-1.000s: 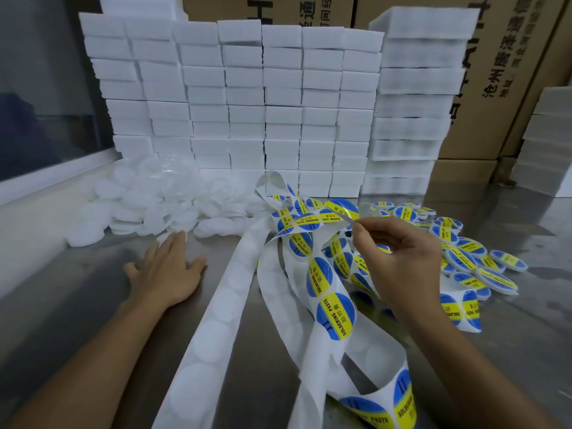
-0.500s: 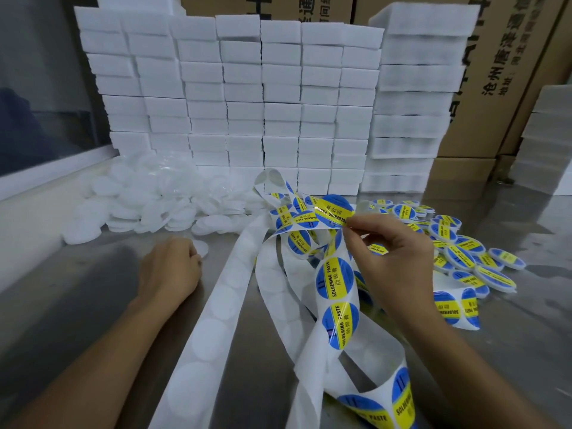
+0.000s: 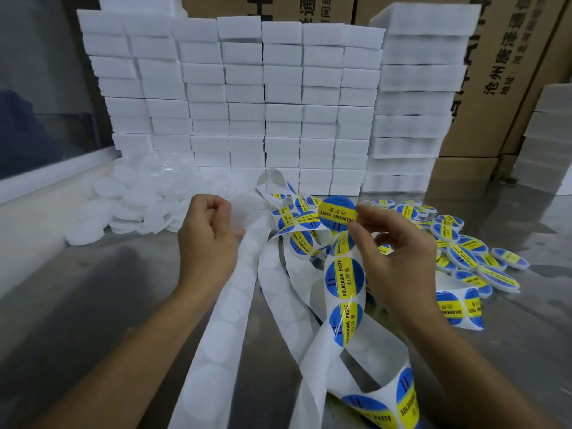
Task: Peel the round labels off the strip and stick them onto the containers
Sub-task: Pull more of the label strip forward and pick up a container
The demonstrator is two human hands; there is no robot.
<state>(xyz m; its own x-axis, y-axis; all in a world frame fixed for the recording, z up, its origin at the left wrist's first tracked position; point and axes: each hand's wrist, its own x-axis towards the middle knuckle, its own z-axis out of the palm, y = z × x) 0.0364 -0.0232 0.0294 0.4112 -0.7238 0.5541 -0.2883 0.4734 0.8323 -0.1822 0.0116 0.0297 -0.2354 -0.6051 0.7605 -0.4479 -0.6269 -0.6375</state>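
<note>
Above the tangled label strip (image 3: 343,292), the right hand (image 3: 393,258) pinched 1 peeled round "SOLDERING PASTE" label (image 3: 337,213) by its edge between thumb and fingers (image 3: 366,212). Just left of the strip, the left hand (image 3: 210,239) closed around a clear round container (image 3: 244,212), which was hard to make out. Good practice would be bringing the label flat and centred over the lid, then pressing outward from the middle to avoid wrinkles. Labelled containers (image 3: 464,255) lay piled right of the strip on the steel surface (image 3: 93,305).

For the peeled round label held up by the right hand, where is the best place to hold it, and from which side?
By its rim only. The label is a thin, flat disc with a sticky back, so the right hand pinches just its right edge with the fingertips. Coming from the right probably leaves most of the disc free to press onto the container in the left hand.
</note>
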